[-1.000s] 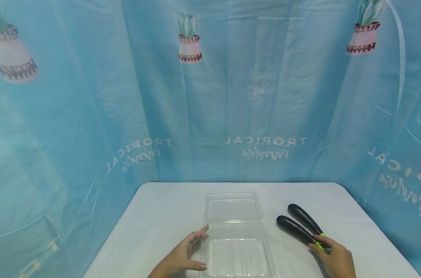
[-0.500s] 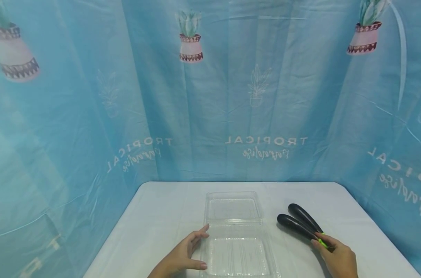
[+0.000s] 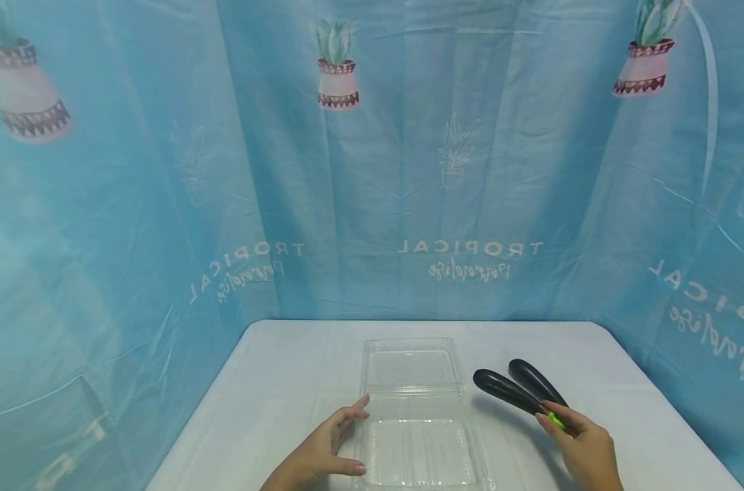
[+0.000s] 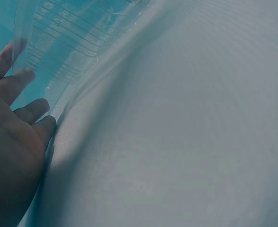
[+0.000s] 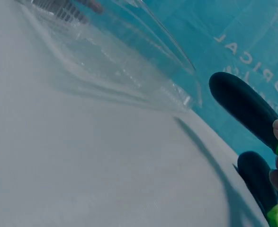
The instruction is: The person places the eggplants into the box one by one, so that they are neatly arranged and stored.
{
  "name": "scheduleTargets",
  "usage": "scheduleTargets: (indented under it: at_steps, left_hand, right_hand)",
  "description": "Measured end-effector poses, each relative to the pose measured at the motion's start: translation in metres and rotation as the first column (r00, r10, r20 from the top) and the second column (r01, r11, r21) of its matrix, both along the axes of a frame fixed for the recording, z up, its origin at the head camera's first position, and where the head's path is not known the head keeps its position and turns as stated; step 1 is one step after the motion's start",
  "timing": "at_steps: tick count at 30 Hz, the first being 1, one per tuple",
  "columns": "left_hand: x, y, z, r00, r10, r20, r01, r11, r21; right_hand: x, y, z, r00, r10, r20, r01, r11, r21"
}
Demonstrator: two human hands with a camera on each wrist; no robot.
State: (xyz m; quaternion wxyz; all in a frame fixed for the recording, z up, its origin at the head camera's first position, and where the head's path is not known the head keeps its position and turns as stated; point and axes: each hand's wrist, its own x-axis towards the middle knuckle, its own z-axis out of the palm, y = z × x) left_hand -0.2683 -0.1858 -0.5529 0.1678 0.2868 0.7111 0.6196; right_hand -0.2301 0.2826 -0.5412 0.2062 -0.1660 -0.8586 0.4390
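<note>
Dark eggplant (image 3: 503, 388) held aslant by its green end, second eggplant (image 3: 534, 378) lying behind, clear container (image 3: 421, 450) (spread open) alongside

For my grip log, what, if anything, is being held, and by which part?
The nearer eggplant, by its green stem end, in the right hand; the left hand grips nothing.

Container (image 3: 417, 417) left of two eggplants (image 3: 507, 391)

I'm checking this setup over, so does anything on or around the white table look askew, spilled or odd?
Only the blue fabric backdrop looks odd: its white TROPICAL lettering reads backwards. I see no spill or damage on the white table; the clear plastic container lies open, and the right hand holds a long, dark eggplant.
</note>
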Motion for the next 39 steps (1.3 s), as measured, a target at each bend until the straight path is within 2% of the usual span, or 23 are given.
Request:
scheduleTargets:
  at_steps: [6,10,15,19,24,28,34,36,39]
  left_hand:
    - [0.000,0.001,0.001,1.000,0.007,0.005,-0.007,1.000,-0.008]
    - [-0.001,0.002,0.001,1.000,0.024,0.002,-0.024,0.999,-0.025]
    - [0.000,0.002,0.002,1.000,0.031,-0.003,-0.032,0.999,-0.025]
    - [0.002,0.003,0.003,0.998,0.064,0.004,-0.063,0.997,-0.046]
    - [0.004,0.004,0.005,0.996,0.088,0.012,-0.087,0.995,-0.054]
    - [0.003,0.003,0.004,0.997,0.078,0.018,-0.078,0.996,-0.039]
    - [0.002,0.001,0.003,0.998,0.049,0.029,-0.049,0.999,-0.004]
    - [0.002,0.001,0.003,0.999,0.042,0.030,-0.042,0.999,0.005]
    - [0.002,0.001,0.003,0.999,0.037,0.029,-0.038,0.999,0.013]
  right_hand:
    - [-0.001,-0.023,0.008,0.994,0.102,-0.046,-0.105,0.992,-0.067]
    - [-0.001,-0.042,0.015,0.980,0.184,-0.075,-0.192,0.975,-0.110]
    - [-0.003,-0.065,0.022,0.953,0.282,-0.115,-0.298,0.939,-0.168]
    - [-0.007,-0.078,0.022,0.922,0.353,-0.162,-0.378,0.911,-0.165]
    - [-0.014,-0.092,0.019,0.873,0.450,-0.190,-0.469,0.881,-0.069]
    - [-0.017,-0.099,0.018,0.837,0.512,-0.196,-0.514,0.857,0.041]
    - [-0.021,-0.109,0.019,0.776,0.603,-0.187,-0.577,0.798,0.176]
    - [-0.022,-0.112,0.020,0.761,0.621,-0.189,-0.587,0.783,0.205]
    - [-0.024,-0.115,0.020,0.757,0.628,-0.181,-0.587,0.775,0.232]
